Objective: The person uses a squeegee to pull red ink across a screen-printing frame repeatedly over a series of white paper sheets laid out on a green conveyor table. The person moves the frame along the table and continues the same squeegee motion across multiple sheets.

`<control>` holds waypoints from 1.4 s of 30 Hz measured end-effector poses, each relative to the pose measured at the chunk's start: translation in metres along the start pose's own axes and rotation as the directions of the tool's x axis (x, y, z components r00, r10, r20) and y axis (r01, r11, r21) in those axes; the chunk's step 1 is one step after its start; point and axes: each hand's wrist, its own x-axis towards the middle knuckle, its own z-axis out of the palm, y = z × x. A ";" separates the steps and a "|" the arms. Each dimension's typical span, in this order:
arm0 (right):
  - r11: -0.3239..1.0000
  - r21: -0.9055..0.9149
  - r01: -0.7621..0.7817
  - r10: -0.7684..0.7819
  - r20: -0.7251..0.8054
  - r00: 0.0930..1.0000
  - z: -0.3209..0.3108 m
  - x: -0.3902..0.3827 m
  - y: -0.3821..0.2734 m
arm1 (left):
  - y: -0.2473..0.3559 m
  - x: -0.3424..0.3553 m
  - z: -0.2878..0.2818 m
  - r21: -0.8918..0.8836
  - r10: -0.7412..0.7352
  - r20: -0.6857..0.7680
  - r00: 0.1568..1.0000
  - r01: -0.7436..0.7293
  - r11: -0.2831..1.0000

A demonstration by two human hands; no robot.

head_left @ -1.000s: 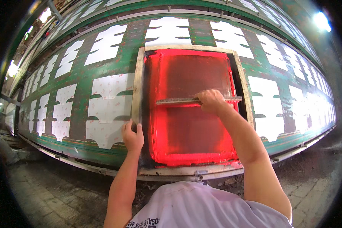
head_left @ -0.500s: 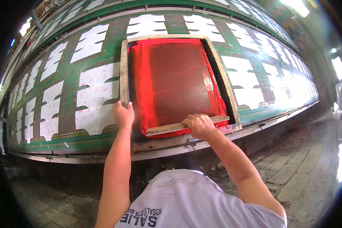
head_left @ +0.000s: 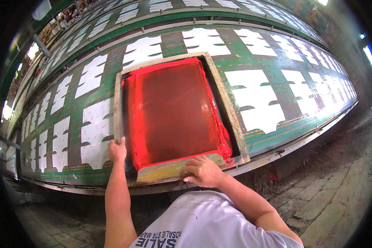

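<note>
A wooden-framed printing screen (head_left: 231, 111) lies on the long table, its mesh (head_left: 173, 111) dark red with thick bright red ink along the borders. My left hand (head_left: 118, 150) is closed on the left rail of the frame near its front corner, thumb uppermost; some fingers are hidden. At the near end of the mesh rests a wide wooden squeegee (head_left: 159, 172), its broad yellowish face tilted up into view. My right hand (head_left: 203, 171) grips the squeegee right of its middle, fingers over the top edge. Red ink lines the squeegee's far edge.
White cut sheets (head_left: 256, 97) lie in rows along the green and brown table (head_left: 260, 142). The sheet (head_left: 96, 134) left of the screen carries small pale red marks. A metal rail (head_left: 285, 151) runs along the near table edge. Another table with sheets stands beyond; paved floor (head_left: 318, 198) lies at right.
The squeegee has tipped, so its broad face shows instead of its narrow edge, and my right hand has turned with it. The whole view has shifted; my left hand stays on the frame.
</note>
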 end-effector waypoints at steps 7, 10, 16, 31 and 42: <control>0.874 -0.145 -0.464 0.358 -0.454 0.816 -0.066 -0.036 0.125 | 0.007 0.002 0.007 0.068 -0.025 -0.023 0.999 0.027 0.997; 0.825 -0.051 -0.563 0.480 -0.462 0.746 -0.073 -0.033 0.158 | 0.002 0.003 0.009 0.054 -0.011 -0.030 1.000 0.012 0.998; 0.695 0.049 -0.718 0.675 -0.387 0.628 -0.069 -0.010 0.188 | -0.009 0.009 0.017 -0.058 0.005 -0.059 0.998 -0.009 0.998; 0.647 0.109 -0.754 0.713 -0.438 0.548 -0.105 0.018 0.174 | -0.037 0.031 0.016 -0.263 0.044 0.120 0.992 -0.011 0.965; 0.667 0.065 -0.742 0.650 -0.538 0.537 -0.189 -0.022 0.234 | 0.050 -0.005 0.025 -0.509 0.091 0.073 0.993 -0.042 0.860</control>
